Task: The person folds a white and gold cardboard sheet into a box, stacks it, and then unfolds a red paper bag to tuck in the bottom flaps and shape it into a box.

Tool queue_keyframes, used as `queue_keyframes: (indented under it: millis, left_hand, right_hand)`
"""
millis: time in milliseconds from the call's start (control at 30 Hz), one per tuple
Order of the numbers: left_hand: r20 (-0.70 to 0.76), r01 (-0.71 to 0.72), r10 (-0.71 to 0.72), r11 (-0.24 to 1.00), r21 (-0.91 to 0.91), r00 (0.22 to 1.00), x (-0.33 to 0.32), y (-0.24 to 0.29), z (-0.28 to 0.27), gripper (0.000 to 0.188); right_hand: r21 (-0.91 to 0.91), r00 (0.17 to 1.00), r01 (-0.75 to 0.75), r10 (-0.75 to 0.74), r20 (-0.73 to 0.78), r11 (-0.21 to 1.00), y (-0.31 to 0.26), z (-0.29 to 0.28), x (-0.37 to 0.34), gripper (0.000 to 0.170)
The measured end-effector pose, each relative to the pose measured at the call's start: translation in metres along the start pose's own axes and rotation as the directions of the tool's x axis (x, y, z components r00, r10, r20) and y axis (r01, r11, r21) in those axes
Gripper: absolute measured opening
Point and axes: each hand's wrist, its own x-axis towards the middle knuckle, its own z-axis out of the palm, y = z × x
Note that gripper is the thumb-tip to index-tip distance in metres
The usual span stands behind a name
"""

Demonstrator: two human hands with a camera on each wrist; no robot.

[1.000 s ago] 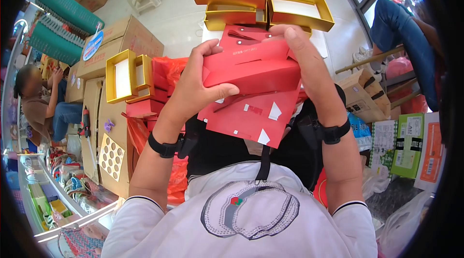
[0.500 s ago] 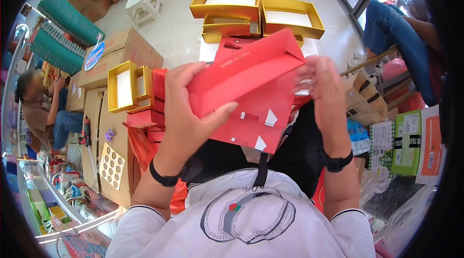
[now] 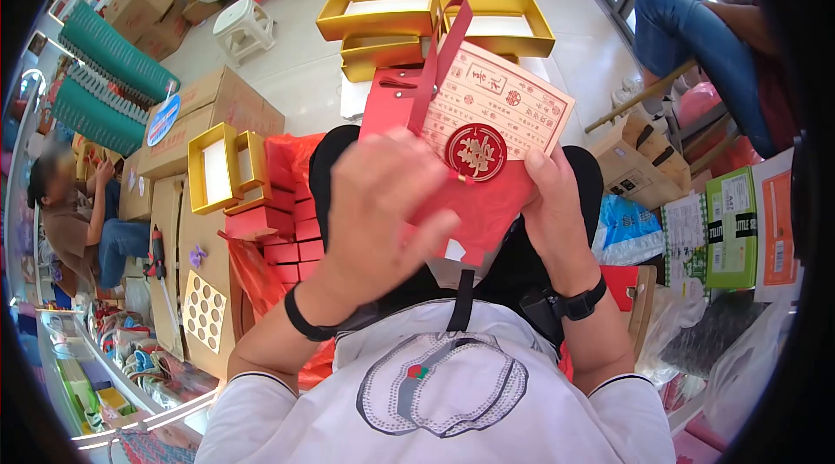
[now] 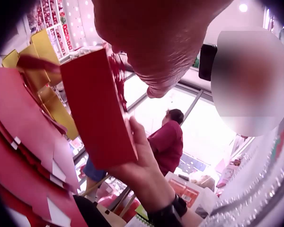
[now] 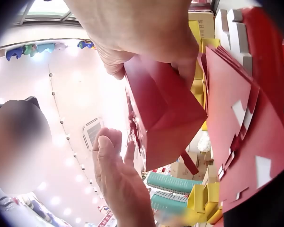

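Observation:
My right hand (image 3: 558, 213) holds a red box (image 3: 531, 113) by its lower right corner. Its cream front carries red print and a round red-and-gold emblem (image 3: 476, 152); a dark red strap (image 3: 443, 57) rises at its upper left. Blurred in the head view, my left hand (image 3: 383, 207) is by the box's lower left. From the right wrist view, the left hand (image 5: 117, 175) appears apart from the box (image 5: 168, 106), fingers loosely bent, holding nothing. Flat red pieces (image 3: 383, 113) lie stacked beneath. The left wrist view shows the right hand (image 4: 144, 172) gripping the red box (image 4: 97, 109).
Gold trays (image 3: 376, 12) stand ahead, others (image 3: 213, 170) at left beside cardboard boxes (image 3: 224, 103). Stacked red boxes (image 3: 283, 253) are by my left leg. At right are a paper bag (image 3: 644, 160) and a green box (image 3: 731, 220). People sit on both sides.
The red box has turned, bringing its cream printed face and strap into view. My right hand now grips it; my left hand has let go and moved towards its lower left.

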Motion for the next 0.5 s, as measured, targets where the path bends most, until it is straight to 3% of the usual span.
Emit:
queue_keyframes:
  millis: [67,133,200,267,300,400,500]
  left_hand:
    - [-0.004,0.251,-0.251,0.967,-0.042,0.968,0.012,-0.013,-0.008,0.053]
    - [0.139,0.454,-0.433,0.855,-0.250,0.891,0.016,-0.044,-0.005,0.049]
    - [0.145,0.514,-0.495,0.840,-0.173,0.857,0.023,-0.079,0.001,0.042]
    - [0.031,0.349,-0.351,0.936,0.044,0.936,0.036,-0.125,0.005,0.041]
    - [-0.014,0.264,-0.265,0.951,0.160,0.964,0.046,-0.141,0.008,0.040]
    - [0.024,0.332,-0.335,0.940,0.078,0.942,0.076,-0.163,0.015,0.038]
    - [0.112,0.209,-0.248,0.936,0.282,0.962,0.087,-0.198,0.032,0.038]
  right_hand:
    - [0.002,1.000,0.015,-0.015,-0.020,1.000,-0.001,-0.005,0.003,0.069]
    - [0.056,0.999,0.020,-0.018,-0.047,0.998,0.002,-0.010,0.007,0.064]
    - [0.191,0.997,0.003,0.011,-0.074,0.982,0.006,-0.017,0.013,0.058]
    - [0.375,0.994,-0.026,0.065,-0.091,0.927,0.007,-0.026,0.019,0.054]
    - [0.380,0.991,-0.052,0.095,-0.097,0.923,0.006,-0.030,0.020,0.054]
    - [0.368,0.977,-0.109,0.168,-0.132,0.923,0.001,-0.032,0.017,0.053]
    - [0.421,0.978,-0.136,0.190,-0.088,0.897,0.004,-0.038,0.019,0.052]
